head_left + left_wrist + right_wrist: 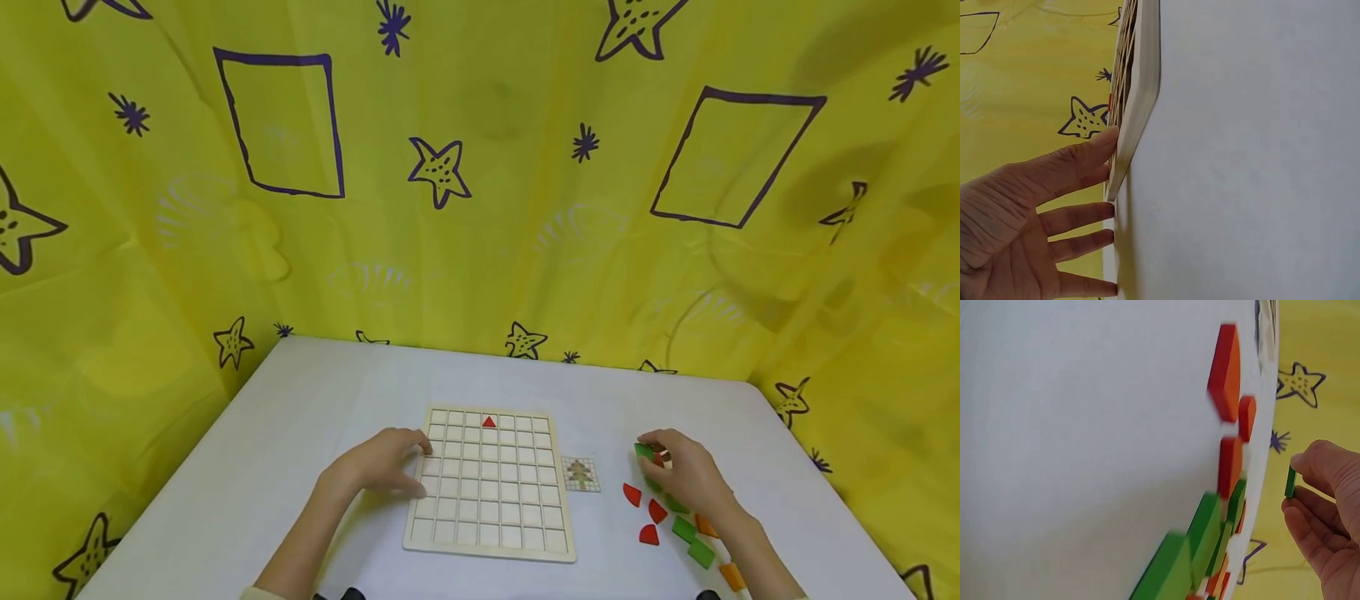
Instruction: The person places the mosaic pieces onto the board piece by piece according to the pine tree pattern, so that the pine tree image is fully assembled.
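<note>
Green tile (1290,481) pinched between thumb and fingertips of right hand (686,471), held above table (322,392) near red quarter-round pieces (649,535). Step in hand judged as piece selection: single red triangle (489,422) seated in top row of wooden grid board (480,510). Next move thought to call for tile to be carried left past tree-pattern card (581,474), turned flat, set in cell. Right forearm angled inward. Left hand (386,462) placed at board's left edge, grip relaxed, fingers spread, thumb rested on rim.
</note>
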Demonstrator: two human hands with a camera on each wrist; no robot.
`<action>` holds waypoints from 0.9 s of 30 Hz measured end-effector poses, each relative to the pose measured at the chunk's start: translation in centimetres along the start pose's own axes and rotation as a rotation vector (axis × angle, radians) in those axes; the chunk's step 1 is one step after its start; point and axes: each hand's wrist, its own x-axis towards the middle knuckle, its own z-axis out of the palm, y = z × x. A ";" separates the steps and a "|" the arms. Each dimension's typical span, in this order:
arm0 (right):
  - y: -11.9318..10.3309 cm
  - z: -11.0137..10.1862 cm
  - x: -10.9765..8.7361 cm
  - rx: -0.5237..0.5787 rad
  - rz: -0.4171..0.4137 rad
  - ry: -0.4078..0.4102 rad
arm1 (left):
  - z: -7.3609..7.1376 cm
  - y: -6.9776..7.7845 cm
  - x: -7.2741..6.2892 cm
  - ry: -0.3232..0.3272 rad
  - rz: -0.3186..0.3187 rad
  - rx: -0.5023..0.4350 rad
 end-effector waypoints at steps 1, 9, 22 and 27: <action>-0.3 0.2 0.0 0.002 -0.004 0.003 | 0.0 0.0 0.1 -0.001 -0.004 0.003; -2.7 1.3 0.7 0.026 -0.057 0.044 | 0.1 0.2 0.4 0.007 -0.062 0.019; -6.2 3.6 1.9 0.077 -0.159 0.060 | 0.0 0.1 0.2 0.004 -0.085 -0.010; -7.1 4.6 2.4 0.113 -0.199 0.055 | 0.0 0.2 0.3 -0.002 -0.083 -0.006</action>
